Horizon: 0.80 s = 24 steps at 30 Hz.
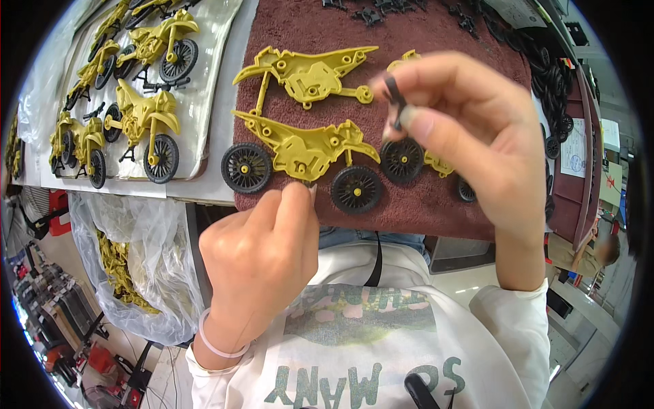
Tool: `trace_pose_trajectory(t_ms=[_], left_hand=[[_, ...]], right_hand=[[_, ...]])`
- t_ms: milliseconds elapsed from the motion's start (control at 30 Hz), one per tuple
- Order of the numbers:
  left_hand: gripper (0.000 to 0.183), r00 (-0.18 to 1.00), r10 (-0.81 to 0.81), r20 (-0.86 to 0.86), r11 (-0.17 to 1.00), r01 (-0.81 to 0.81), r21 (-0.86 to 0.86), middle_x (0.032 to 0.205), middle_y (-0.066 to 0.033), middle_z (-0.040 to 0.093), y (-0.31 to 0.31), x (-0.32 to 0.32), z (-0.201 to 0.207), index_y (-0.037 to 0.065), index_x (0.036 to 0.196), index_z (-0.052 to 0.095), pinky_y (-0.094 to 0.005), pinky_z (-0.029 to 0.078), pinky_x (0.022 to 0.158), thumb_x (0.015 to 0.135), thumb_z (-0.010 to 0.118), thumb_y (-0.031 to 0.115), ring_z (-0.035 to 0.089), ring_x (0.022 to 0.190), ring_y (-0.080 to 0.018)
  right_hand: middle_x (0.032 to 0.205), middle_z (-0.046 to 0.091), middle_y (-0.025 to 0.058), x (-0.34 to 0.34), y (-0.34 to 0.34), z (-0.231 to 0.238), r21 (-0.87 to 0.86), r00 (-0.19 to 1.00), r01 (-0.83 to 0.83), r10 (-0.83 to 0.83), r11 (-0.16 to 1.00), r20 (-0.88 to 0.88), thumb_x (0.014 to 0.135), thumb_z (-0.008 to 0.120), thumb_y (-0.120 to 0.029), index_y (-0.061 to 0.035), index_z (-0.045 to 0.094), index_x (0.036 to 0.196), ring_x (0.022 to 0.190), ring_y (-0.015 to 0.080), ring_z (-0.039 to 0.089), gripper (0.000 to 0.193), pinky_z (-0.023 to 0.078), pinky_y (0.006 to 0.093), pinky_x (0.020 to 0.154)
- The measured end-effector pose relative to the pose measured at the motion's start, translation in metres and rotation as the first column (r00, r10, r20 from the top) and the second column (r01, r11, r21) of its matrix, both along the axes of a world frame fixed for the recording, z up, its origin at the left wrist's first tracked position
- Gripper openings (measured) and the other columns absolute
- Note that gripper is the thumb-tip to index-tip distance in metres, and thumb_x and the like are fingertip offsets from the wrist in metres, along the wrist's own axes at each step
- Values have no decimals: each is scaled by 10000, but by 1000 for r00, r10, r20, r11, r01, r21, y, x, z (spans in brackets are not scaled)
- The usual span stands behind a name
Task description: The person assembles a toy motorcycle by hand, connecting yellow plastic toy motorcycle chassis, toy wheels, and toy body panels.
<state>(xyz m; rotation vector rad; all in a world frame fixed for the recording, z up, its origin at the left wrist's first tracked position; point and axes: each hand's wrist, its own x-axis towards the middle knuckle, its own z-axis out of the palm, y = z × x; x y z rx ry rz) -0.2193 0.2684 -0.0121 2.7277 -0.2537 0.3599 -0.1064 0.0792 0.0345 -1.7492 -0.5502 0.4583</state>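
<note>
Pinching a black bit (392, 90), the right hand (470, 129) is up; the left hand (262, 232) presses its fingers together. A tray (201, 129) holds bikes (142, 116), a clear bag (162, 262) yellow parts (124, 276).

Passable along the brown towel (296, 24) beyond the upper yellow shell (306, 80). Blocked nearer by wheels (357, 192) and left hand (262, 238), rightward by right hand (480, 133).

Large green capital letters (362, 386) stand upside down across the white long-sleeved cloth shirt (470, 349); a white rectangular paper sheet (571, 151) at right bears print too small to read.
</note>
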Motion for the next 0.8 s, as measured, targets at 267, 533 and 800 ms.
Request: trace_pose_trajectory(t_ms=[267,533,800], left_hand=[[145,992,78,-97,993,-86,-78,560,-63,506,-2,2,4,86,732,529,-366,372,397,799,658,87,507,406,-264],[137,984,119,-134,986,-133,-98,565,-60,521,-6,1,5,85,733,528,-367,376,396,797,650,86,518,409,-263],[140,984,120,-135,984,-136,-117,552,-48,492,-6,2,3,90,727,525,-360,354,388,778,656,82,493,393,-250]], right_hand=[[924,698,112,30,27,22,-292,979,-132,170,947,109,874,640,-19,34,674,1023,818,169,653,162,503,282,723],[821,662,186,38,34,16,-467,889,-248,391,849,238,775,678,-16,39,662,882,743,332,637,121,506,369,685],[753,626,184,39,40,18,-528,907,-194,356,827,224,763,656,-1,42,619,792,744,353,613,63,488,396,675]])
